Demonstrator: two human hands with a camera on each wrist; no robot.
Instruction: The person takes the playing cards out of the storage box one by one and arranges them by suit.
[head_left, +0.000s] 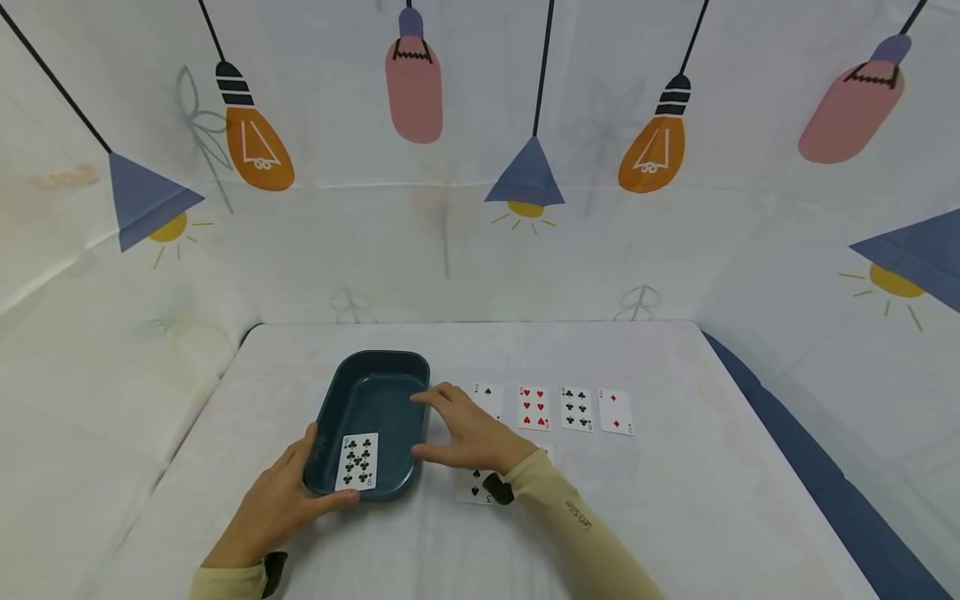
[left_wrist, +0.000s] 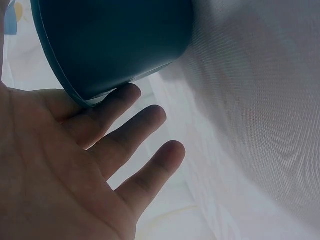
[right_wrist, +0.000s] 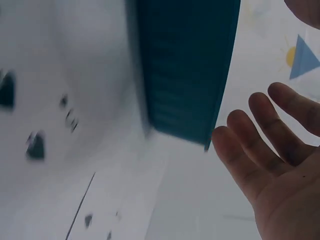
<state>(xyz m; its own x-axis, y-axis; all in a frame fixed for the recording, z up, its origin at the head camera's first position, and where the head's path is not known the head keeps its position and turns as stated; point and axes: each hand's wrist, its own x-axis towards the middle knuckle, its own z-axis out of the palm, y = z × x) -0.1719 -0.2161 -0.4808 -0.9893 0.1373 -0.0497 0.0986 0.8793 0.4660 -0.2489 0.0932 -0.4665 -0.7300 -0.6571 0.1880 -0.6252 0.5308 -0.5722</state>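
Observation:
A dark teal rectangular tray (head_left: 401, 417) sits on the white-covered table with a playing card of clubs (head_left: 357, 461) lying face up near its front end. My left hand (head_left: 281, 500) spans the tray's front left corner, thumb along the near rim and fingers by the left side. In the left wrist view, its fingers (left_wrist: 127, 142) are spread and fairly straight against the tray wall. My right hand (head_left: 468, 433) is at the tray's right side, fingers extended and apart, with fingertips (right_wrist: 220, 137) right by the rim. Nothing shows in its grasp.
Right of the tray lies a row of face-up cards: a spade card (head_left: 487, 398) partly behind my right hand, a six of hearts (head_left: 534, 408), a six of clubs (head_left: 577, 409) and a two of diamonds (head_left: 616, 412). Another spade card (head_left: 471, 487) lies partly under my right wrist.

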